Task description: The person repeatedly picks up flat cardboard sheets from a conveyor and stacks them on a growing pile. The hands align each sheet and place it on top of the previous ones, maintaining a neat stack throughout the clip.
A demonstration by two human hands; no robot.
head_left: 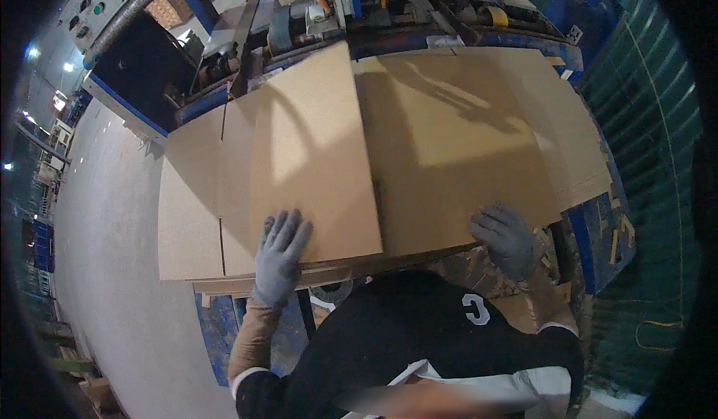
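Observation:
In a grey work glove, my left hand (280, 258) lies with fingers stretched out on the near edge of a folded-over cardboard panel (318, 157). That panel stands slightly raised above the flat sheet beside it. My right hand (505, 241), also gloved, rests its extended fingers on the near edge of the wide cardboard sheet (456, 142); its thumb is hard to make out. Creases and slots divide the cardboard, and its left flaps (191, 209) reach past my left hand. More sheet edges (329, 273) show underneath, along the near side.
A machine with rollers and metal arms (314, 15) stands at the far side. Its control panel (101, 4) with coloured buttons is at the upper left. Cardboard scraps (613, 239) lie on blue metal at the right, near a green corrugated wall (643, 120). Grey floor (112, 254) stretches left.

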